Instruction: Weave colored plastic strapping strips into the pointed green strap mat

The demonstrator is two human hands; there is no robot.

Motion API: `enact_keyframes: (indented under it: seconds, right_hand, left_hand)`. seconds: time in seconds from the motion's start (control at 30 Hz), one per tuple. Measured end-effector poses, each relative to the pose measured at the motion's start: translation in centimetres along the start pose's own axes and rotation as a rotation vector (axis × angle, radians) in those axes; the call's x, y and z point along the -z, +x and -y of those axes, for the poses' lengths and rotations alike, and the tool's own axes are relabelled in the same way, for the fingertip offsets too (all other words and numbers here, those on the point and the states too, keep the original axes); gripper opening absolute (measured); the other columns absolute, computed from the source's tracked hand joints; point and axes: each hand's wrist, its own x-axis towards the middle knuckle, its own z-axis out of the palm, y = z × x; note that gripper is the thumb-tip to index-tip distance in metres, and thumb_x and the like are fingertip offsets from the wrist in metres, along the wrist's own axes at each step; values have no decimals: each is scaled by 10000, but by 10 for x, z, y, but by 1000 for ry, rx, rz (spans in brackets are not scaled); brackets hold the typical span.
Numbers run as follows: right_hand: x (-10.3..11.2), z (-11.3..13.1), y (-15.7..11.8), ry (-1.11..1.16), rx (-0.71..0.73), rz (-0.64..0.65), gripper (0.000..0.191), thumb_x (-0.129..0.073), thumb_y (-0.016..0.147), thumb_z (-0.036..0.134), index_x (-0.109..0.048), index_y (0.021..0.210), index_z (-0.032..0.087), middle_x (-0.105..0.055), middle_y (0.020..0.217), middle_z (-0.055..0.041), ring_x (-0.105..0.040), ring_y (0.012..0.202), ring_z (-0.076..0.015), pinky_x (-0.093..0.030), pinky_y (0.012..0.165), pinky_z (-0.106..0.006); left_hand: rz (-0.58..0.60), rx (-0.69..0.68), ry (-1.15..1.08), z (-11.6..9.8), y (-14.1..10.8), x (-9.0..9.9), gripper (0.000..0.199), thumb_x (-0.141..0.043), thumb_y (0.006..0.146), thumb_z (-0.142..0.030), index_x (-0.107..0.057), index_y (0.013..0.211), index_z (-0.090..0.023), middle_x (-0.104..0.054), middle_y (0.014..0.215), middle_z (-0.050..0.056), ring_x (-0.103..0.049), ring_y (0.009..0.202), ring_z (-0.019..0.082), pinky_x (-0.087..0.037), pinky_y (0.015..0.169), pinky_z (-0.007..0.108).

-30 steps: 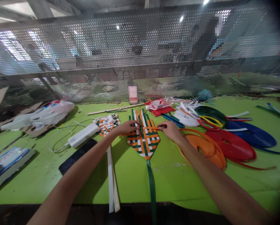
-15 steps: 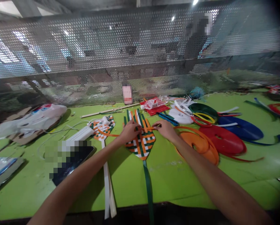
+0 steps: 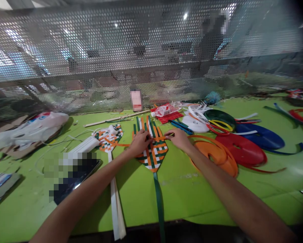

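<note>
A pointed woven piece (image 3: pixel 155 157) of orange, green and white flat strips lies mid-table, its loose strip ends pointing away from me and a green tail (image 3: pixel 158 195) hanging toward me. My left hand (image 3: pixel 141 141) rests over its left half, fingers curled and closed at an orange strip (image 3: pixel 159 138) that crosses the weave. Just past the right edge, my right hand (image 3: pixel 178 137) pinches the same strip between thumb and fingers. Beyond that hand, orange strip leads to an orange coil (image 3: pixel 217 158). A loose orange end (image 3: pixel 117 144) sticks out left of my left hand.
Left lie a second woven piece (image 3: pixel 109 136) with white tails, a dark phone-like slab (image 3: pixel 76 180) and a plastic bag (image 3: pixel 48 123). Right are red (image 3: pixel 245 152), blue (image 3: pixel 262 136) and green coils (image 3: pixel 221 118), and a blue-handled tool (image 3: pixel 181 127). A perforated screen (image 3: pixel 103 64) stands behind.
The view has shifted slightly. Both hands stay at nearly the same places on the orange strip, and the woven piece keeps its position.
</note>
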Motion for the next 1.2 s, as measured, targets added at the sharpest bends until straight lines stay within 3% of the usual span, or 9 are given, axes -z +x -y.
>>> enact_keyframes:
  seconds: [0.3, 0.6, 0.87, 1.07, 1.2]
  right_hand:
    - [1, -3, 0, -31, -19, -10, 166, -731, 849, 87, -836, 909, 200, -816, 947, -76, -752, 892, -224, -557, 818, -304]
    - [-3, -3, -1, -21, 11, -75, 84, -770, 859, 166, -829, 914, 189, -810, 930, -69, -736, 850, -213, -530, 782, -295]
    - [-6, -4, 1, 1, 100, -92, 65, -768, 880, 210, -825, 912, 200, -804, 921, -65, -727, 823, -217, -524, 770, -313]
    - [-12, -7, 1, -61, 249, -44, 121, -744, 908, 226, -825, 997, 214, -798, 1026, -82, -726, 956, -247, -524, 885, -350]
    - [-12, -6, -3, -76, 218, 45, 356, -836, 817, 232, -796, 1171, 241, -771, 1174, -101, -714, 1038, -268, -526, 931, -369]
  left_hand:
    - [35, -13, -56, 3, 2, 3, 190, -671, 933, -361, -658, 876, -180, -586, 979, 69, -593, 893, 215, -483, 801, 339]
    - [94, 47, -123, -5, 3, 18, 154, -572, 967, -332, -560, 874, -209, -647, 851, 16, -583, 770, 186, -418, 686, 298]
    - [104, 54, -150, -6, 6, 30, 177, -612, 897, -349, -576, 810, -199, -634, 773, 0, -555, 687, 160, -392, 628, 279]
    - [135, 41, -202, 0, 7, 31, 80, -581, 853, -257, -618, 891, -196, -673, 838, 12, -598, 740, 171, -443, 674, 282]
    - [153, 26, -222, 3, 6, 32, 113, -535, 853, -233, -635, 888, -196, -687, 859, 16, -618, 776, 180, -459, 709, 290]
